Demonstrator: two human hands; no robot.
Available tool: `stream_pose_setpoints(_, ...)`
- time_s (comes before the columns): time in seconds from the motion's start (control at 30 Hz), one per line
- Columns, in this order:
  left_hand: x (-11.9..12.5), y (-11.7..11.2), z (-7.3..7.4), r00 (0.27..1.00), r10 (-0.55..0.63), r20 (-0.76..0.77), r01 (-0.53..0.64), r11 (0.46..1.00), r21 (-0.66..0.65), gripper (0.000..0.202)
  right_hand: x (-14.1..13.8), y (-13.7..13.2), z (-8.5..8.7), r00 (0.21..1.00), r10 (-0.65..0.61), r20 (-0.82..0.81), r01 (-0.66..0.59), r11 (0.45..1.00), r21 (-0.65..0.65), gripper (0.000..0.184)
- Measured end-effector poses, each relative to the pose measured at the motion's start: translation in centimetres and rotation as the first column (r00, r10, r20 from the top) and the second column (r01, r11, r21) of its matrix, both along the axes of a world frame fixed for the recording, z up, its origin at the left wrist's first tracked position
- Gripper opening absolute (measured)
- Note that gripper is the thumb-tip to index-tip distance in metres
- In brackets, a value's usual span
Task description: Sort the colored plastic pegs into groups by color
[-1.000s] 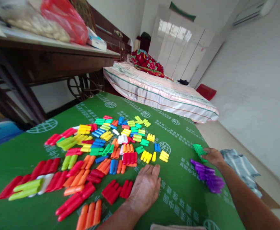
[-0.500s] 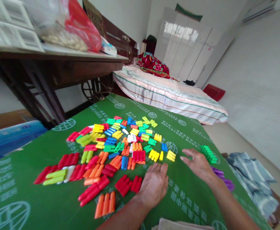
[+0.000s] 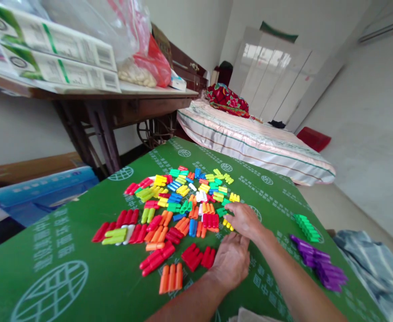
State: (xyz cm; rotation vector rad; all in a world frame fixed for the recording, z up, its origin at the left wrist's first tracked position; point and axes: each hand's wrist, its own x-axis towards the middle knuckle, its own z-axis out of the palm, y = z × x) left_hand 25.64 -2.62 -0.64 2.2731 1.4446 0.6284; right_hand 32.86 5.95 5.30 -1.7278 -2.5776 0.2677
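Observation:
Many small plastic clip-like pieces in joined rows lie spread over a green board. My right hand (image 3: 245, 219) reaches across to the right edge of the spread, its fingers stretched out and apart over yellow pieces (image 3: 228, 224) and beside a green piece (image 3: 221, 212). Part of the yellow pieces is hidden under it. Just nearer to me, my left hand (image 3: 230, 259) rests low on the board with its fingers forward and loosely bent; nothing shows in it. Red pieces (image 3: 208, 256) lie against its left side, and an orange row (image 3: 171, 278) is farther left.
A green row (image 3: 306, 228) and a purple heap (image 3: 319, 261) lie apart at the right of the board (image 3: 122, 286). Behind are a bed (image 3: 257, 143) and a side table (image 3: 156, 93) with boxes and bags. Blue-grey cloth (image 3: 374, 259) hangs at the right.
My right hand has moved left, from open board to the yellow pieces close to my left hand. My left hand stays nearly in place. The view has turned somewhat left.

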Motion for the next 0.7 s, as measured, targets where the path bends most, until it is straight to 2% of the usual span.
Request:
stream_pose_setpoints(0.13, 0.0, 0.1, -0.3, 1.000, -0.016, -0.001, 0.016, 1.000, 0.024, 0.035, -2.4, 0.9, 0.2, 0.996, -0.007, 0.086, 0.010, 1.000, -0.023, 0.033)
stream_pose_setpoints(0.27, 0.1, 0.1, -0.5, 0.999, -0.035, -0.032, 0.037, 0.999, 0.039, 0.036, -3.4, 1.3, -0.1, 0.987, -0.039, 0.155, 0.047, 0.998, -0.051, 0.026)
stream_pose_setpoints(0.7, 0.1, 0.1, -0.5, 1.000, -0.022, -0.006, 0.022, 0.999, 0.029, 0.037, -3.1, 1.6, -0.4, 0.989, -0.052, 0.142, 0.061, 0.996, -0.057, 0.025)
